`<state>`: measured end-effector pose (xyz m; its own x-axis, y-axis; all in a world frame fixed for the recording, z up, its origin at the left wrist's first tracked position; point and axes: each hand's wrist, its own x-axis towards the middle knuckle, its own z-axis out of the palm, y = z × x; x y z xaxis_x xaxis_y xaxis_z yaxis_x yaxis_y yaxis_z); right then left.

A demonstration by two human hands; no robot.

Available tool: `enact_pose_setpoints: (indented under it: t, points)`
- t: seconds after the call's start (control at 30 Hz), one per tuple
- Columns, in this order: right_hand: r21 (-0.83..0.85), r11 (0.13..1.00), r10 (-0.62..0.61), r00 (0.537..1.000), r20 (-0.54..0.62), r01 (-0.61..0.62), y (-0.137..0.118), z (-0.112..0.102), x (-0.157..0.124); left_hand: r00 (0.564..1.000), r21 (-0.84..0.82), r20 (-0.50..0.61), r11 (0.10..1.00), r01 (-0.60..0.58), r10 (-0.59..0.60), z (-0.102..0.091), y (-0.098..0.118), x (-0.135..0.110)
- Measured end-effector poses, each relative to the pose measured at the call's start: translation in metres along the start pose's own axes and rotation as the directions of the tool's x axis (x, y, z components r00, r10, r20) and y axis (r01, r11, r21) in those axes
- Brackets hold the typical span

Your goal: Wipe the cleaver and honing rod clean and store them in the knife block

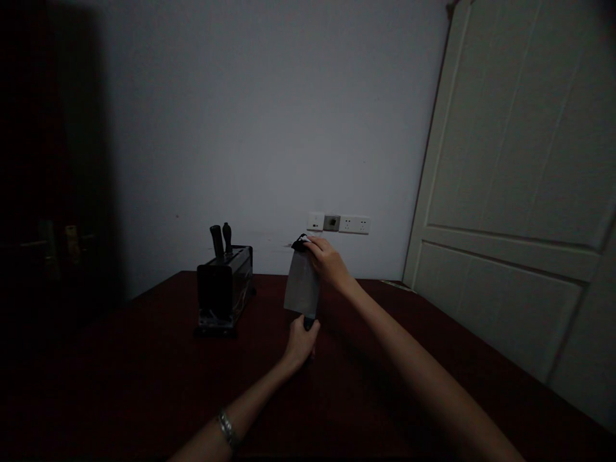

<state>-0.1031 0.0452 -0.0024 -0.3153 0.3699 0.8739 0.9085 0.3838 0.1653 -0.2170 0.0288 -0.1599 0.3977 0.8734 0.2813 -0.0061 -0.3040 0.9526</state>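
A broad cleaver (301, 289) stands upright over the dark red table (144, 385), its pale blade pointing up. My left hand (301, 344) is closed around the cleaver's dark handle at the bottom. My right hand (328, 260) is closed on a small dark cloth (300, 242) pressed against the top edge of the blade. A metal bracelet (226, 428) sits on my left wrist.
A dark knife block (224, 289) stands to the left of the cleaver, with two black handles (221, 239) sticking out. White wall sockets (339, 223) sit on the wall behind. A pale door (520, 192) fills the right side. The room is dim.
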Motion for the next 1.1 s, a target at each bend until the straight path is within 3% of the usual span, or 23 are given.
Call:
enact_pose_setpoints:
  t: [0.4, 0.83, 0.97, 1.1]
  points:
    - [0.029, 1.0, -0.004, 1.0, 0.015, 0.004, 0.0, -0.004, 0.001, 0.998, -0.026, 0.045, 0.999, 0.04, -0.038, -0.002, 0.004, -0.004]
    - [-0.063, 0.997, -0.039, 0.997, 0.073, 0.044, -0.007, -0.011, 0.01, 0.982, 0.128, -0.135, 0.985, -0.111, 0.129, -0.003, 0.003, -0.001]
    - [0.015, 0.993, -0.117, 0.989, 0.087, 0.116, -0.012, -0.005, 0.002, 0.968, 0.21, -0.16, 0.965, -0.157, 0.192, -0.003, 0.0, 0.001]
    - [0.049, 0.978, -0.209, 0.963, 0.172, 0.203, -0.011, -0.001, -0.002, 0.964, 0.243, -0.159, 0.955, -0.171, 0.213, -0.003, 0.0, 0.001]
